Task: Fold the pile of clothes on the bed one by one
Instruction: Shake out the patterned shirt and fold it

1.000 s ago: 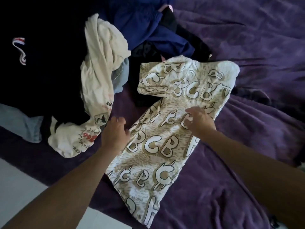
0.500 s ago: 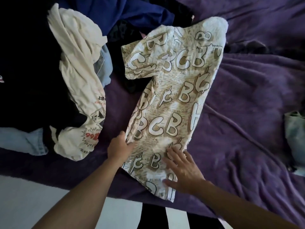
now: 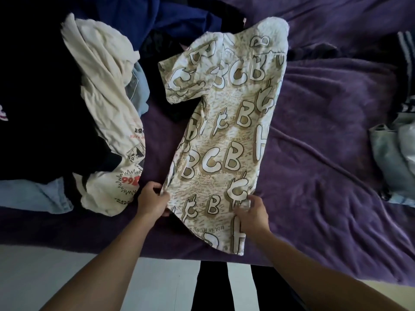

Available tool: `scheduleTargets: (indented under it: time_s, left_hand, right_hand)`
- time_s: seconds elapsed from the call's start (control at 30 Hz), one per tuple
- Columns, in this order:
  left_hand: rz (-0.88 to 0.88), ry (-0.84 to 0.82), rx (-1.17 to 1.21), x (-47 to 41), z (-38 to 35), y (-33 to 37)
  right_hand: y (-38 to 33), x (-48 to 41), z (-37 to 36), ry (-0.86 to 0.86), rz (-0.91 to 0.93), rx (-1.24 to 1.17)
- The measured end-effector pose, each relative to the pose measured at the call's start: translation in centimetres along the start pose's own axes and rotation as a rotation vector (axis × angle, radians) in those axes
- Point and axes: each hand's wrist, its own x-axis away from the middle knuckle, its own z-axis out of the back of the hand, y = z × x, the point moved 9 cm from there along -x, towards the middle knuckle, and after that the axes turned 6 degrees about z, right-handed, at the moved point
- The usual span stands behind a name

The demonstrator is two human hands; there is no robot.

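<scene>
In the head view, the lettered shirt (image 3: 224,135) is laid folded lengthwise on the purple bed (image 3: 325,142). Its left lower edge is pinched by the left hand (image 3: 152,200); its right lower edge is gripped by the right hand (image 3: 252,214). The unfolded pile (image 3: 105,90) is heaped left of the shirt.

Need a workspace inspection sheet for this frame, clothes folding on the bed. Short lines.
Surface: purple blanket on the bed, wrinkled.
Job's things: lettered shirt laid lengthwise, one sleeve out to the left; unfolded pile at upper left with cream T-shirt, navy garment, denim.
Clutter: pale garments at the right edge.
Grippers: left hand pinches the shirt's left edge near the hem; right hand grips its right edge near the hem.
Cables: nothing seen.
Surroundings: light floor below the bed edge.
</scene>
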Motion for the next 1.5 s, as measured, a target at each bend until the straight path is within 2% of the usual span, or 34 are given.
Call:
scheduleTargets:
  time_s: [0.13,0.2,0.3,0.37,0.4,0.47,0.57,0.63,0.67,0.77,0.83,1.03,1.1,1.2,1.27,1.37,1.43,1.5]
  left_hand:
    - [-0.014,-0.009,0.168,0.5,1.6,6.8]
    - [0.035,-0.097,0.303,0.0,0.8,11.2]
    - [0.073,-0.236,0.431,-1.1,-1.2,17.8]
    - [0.046,-0.218,0.421,-2.3,-2.0,20.7]
    - [0.018,-0.155,0.379,-3.1,-2.0,21.5]
    - [-0.045,-0.003,0.234,-4.0,-1.7,22.3]
    - [-0.069,0.126,0.074,-4.7,-1.5,21.4]
    - [-0.081,0.235,0.042,-5.4,-0.6,20.8]
    - [-0.099,0.301,0.016,-5.7,0.2,20.9]
    - [-0.127,0.365,0.043,-8.1,1.5,22.3]
    - [-0.099,0.319,0.138,-10.3,1.4,23.9]
    - [0.056,0.31,0.485,-13.8,0.8,26.9]
    - [0.022,0.259,0.524,-14.0,0.6,27.9]
    - [-0.021,0.221,0.454,-13.3,1.2,28.9]
    - [-0.088,0.302,0.36,-12.4,2.4,29.5]
    - [-0.248,0.507,0.156,-10.0,4.0,31.3]
    - [-0.454,0.645,-0.057,-7.0,3.4,34.1]
    - [-0.729,0.66,-0.183,-3.3,0.4,37.2]
  right_hand:
    - [-4.2,-1.8,3.5,0.016,-0.019,-0.331]
    - [-7.3,-3.7,5.2,-0.034,-0.044,-0.429]
    - [-11.5,-6.4,6.4,-0.086,-0.16,-0.722]
    - [-13.4,-7.9,7.1,-0.039,-0.204,-0.853]
    - [-13.7,-8.7,7.6,0.003,-0.23,-0.878]
    - [-14.7,-10.3,9.0,0.104,-0.092,-0.721]
    - [-18.4,-10.6,10.3,0.265,0.417,-0.07]
    - [-20.6,-10.1,7.5,0.18,0.729,0.301]
    - [-20.6,-10.4,5.5,0.081,0.792,0.474]
    - [-18.0,-12.5,1.4,-0.208,0.707,0.848]
    - [-17.0,-13.7,0.8,-0.234,0.652,0.879]
    - [-16.4,-14.5,0.7,-0.165,0.674,0.851]
    - [-16.6,-14.5,1.1,-0.171,0.676,0.841]
    - [-17.0,-14.4,2.0,-0.188,0.665,0.786]
    - [-17.4,-14.5,2.9,-0.195,0.636,0.708]
    - [-17.9,-15.0,4.2,-0.18,0.61,0.62]
    - [-18.1,-15.0,5.1,-0.151,0.613,0.579]
    - [-18.0,-15.0,6.4,-0.101,0.596,0.517]
